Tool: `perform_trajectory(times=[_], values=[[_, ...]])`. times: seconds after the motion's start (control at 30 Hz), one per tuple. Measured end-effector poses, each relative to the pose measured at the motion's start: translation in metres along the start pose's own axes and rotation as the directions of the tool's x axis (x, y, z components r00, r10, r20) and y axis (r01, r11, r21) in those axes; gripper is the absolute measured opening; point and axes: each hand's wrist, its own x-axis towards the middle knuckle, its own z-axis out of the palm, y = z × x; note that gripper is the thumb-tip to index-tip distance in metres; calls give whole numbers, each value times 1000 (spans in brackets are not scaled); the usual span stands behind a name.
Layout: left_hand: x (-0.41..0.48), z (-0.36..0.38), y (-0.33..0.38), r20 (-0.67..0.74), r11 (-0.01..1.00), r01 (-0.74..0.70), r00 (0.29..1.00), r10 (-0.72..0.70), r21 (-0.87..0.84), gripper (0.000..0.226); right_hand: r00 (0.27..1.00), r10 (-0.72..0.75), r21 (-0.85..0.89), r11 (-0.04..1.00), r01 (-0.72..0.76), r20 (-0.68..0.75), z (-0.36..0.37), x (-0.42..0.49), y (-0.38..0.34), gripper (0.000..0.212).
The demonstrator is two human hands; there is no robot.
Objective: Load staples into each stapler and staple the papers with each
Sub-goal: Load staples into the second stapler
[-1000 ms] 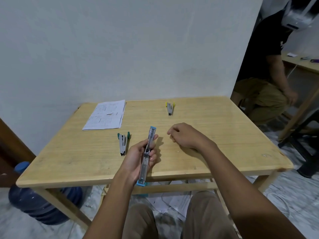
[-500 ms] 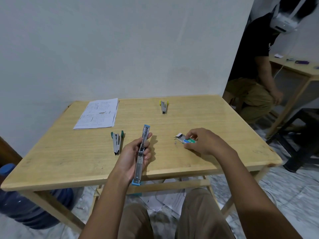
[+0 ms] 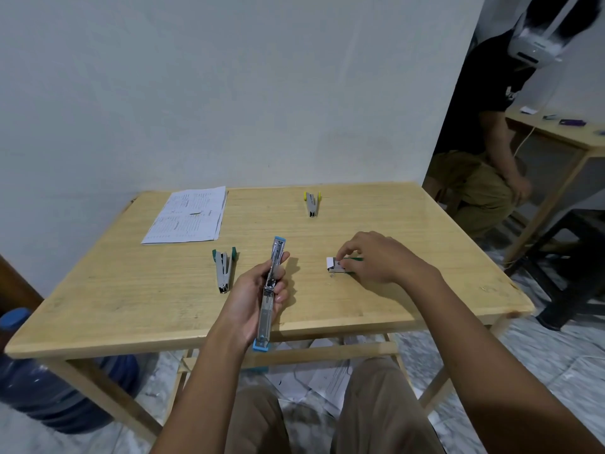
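Left hand (image 3: 253, 291) grips opened blue stapler (image 3: 271, 291), magazine up for loading; right hand (image 3: 376, 257) pinches staple box (image 3: 337, 265).

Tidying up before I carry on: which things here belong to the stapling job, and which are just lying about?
Job: blue stapler, green stapler, yellow stapler, staple box, papers.
Lying about: water jug, floor sheets, dark stool.

The right hand (image 3: 376, 257) hides most of the staple box (image 3: 333, 264)
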Motion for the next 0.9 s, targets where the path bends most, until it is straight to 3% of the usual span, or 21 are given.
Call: perform_trajectory(times=[0.1,0.37,0.6,0.9], values=[[0,0,0,-8,1000,2,1000,-1,13,40,999,-28,-75,997,27,-18,2,7,-5,18],[1,-1,0,4,999,12,1000,-12,34,45,993,-66,-210,974,85,95,-7,22,-12,13],[2,-4,0,3,999,17,1000,-17,45,37,976,-182,-209,956,205,123,-8,19,-5,15],[1,-4,1,3,999,25,1000,-26,42,33,969,-227,-103,966,237,99,1,26,10,8]])
